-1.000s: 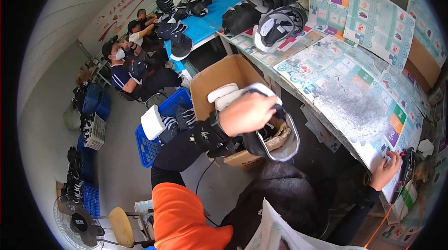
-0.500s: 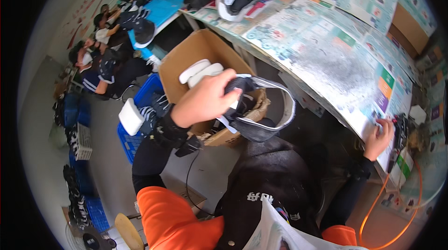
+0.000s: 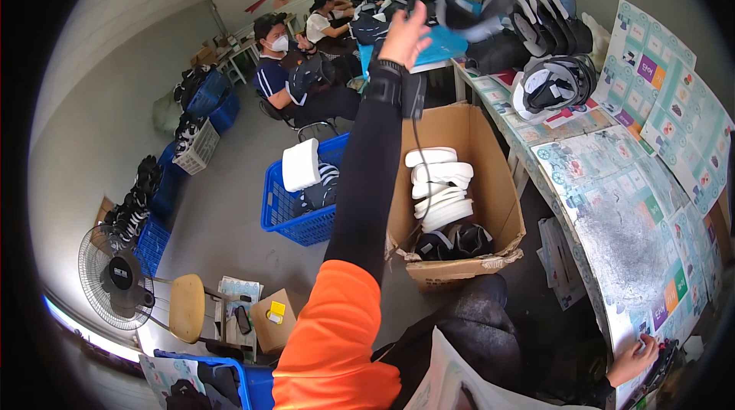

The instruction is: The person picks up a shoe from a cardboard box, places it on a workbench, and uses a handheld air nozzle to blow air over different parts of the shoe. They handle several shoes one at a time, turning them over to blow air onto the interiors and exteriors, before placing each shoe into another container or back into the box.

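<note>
My left hand (image 3: 406, 36) reaches far out toward the blue-covered table, fingers spread and holding nothing. Just right of it, a grey and black shoe upper (image 3: 476, 6) is smeared by motion and looks to be in mid-air, apart from the fingers. At the lower right, my right hand (image 3: 634, 360) rests at the worktable's near edge beside a dark tool (image 3: 660, 372). Its fingers are bent together around something small that I cannot make out. A grey and white shoe upper (image 3: 555, 87) lies on the worktable (image 3: 635, 218).
A cardboard box (image 3: 494, 180) with white foam pieces (image 3: 442, 180) and dark shoe parts stands before me. Left of it is a blue basket (image 3: 306, 226). Several people (image 3: 291, 73) sit around the blue table (image 3: 440, 46), piled with shoes. A fan (image 3: 119, 276) and chair (image 3: 186, 307) stand lower left.
My left arm has swung up and forward, and the shoe upper it gripped has left the hand. The view has tilted up and turned left. My right hand remains by the worktable edge.
</note>
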The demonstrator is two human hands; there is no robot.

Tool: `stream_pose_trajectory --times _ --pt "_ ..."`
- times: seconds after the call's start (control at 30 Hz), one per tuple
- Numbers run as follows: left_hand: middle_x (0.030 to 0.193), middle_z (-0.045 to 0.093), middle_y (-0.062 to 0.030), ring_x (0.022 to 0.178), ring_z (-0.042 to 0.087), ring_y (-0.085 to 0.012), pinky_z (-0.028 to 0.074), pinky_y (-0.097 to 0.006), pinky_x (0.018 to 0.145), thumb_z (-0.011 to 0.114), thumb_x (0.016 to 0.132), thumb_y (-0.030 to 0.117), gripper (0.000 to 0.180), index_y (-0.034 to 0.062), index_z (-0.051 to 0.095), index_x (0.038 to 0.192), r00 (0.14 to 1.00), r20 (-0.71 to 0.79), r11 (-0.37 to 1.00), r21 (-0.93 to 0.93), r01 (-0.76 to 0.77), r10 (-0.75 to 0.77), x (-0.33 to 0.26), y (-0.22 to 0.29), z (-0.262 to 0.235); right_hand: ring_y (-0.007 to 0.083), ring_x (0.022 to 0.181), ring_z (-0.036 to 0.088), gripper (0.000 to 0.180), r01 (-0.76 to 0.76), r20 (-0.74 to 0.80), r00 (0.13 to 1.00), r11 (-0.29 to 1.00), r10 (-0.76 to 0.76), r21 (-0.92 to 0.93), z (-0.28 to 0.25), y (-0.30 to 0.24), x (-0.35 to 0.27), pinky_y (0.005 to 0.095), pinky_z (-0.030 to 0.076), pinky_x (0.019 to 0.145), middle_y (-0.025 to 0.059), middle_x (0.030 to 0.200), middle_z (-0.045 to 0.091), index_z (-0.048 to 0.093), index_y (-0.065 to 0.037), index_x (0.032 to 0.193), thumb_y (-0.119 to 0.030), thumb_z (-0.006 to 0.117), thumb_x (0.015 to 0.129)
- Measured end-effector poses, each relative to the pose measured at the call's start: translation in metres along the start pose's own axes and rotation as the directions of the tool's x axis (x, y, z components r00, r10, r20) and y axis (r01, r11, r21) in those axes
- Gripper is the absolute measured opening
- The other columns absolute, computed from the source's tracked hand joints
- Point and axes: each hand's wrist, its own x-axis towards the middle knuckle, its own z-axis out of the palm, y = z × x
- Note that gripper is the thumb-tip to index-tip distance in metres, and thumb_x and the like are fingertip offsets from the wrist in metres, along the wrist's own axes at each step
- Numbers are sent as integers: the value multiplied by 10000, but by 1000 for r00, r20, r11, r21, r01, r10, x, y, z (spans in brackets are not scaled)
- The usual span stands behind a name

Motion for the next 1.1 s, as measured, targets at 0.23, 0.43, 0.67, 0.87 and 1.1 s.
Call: stream_pose_trajectory --times 0.23,0.43,0.67,0.87,1.1 --pt "1216 641 -146 961 658 -189 534 -343 779 626 977 81 397 16 486 1342 760 -41 712 387 -586 649 -73 -62 57 383 1118 568 176 47 -69 997 999 -46 3 8 13 3 473 448 974 171 1071 630 660 9 1020 32 556 880" --pt "1144 625 -202 1058 630 -398 516 -498 883 640 983 301 386 29 560 1245 911 412 588 733 -343 17 -259 -258 30 395 1224 580 151 25 2 1000 999 -25 35 6 9 4 474 440 1064 198 1184 637 675 41 1011 37 565 908" --pt "961 709 -289 985 691 -434 514 -496 890 372 1010 728 822 -7 737 1052 423 447 490 872 -8 -788 -375 -359 -9 400 1232 576 145 31 15 999 999 -30 -22 1 -1 4 478 431 1072 198 1211 633 678 18 1005 28 568 911" --pt "714 694 -175 693 697 -378 561 -487 672 553 1030 362 442 47 692 754 861 467 452 824 -342 -200 -393 -301 16 367 1085 602 169 109 -76 991 994 -109 -7 0 -15 7 462 470 954 142 1086 655 659 -22 953 64 557 849" --pt "757 699 -169 693 683 -391 558 -496 657 567 1003 298 379 43 662 739 880 436 443 838 -319 -191 -399 -310 14 359 1070 607 168 89 -49 995 994 -92 -67 -8 -23 4 455 469 948 134 1086 663 663 -27 952 60 562 850"
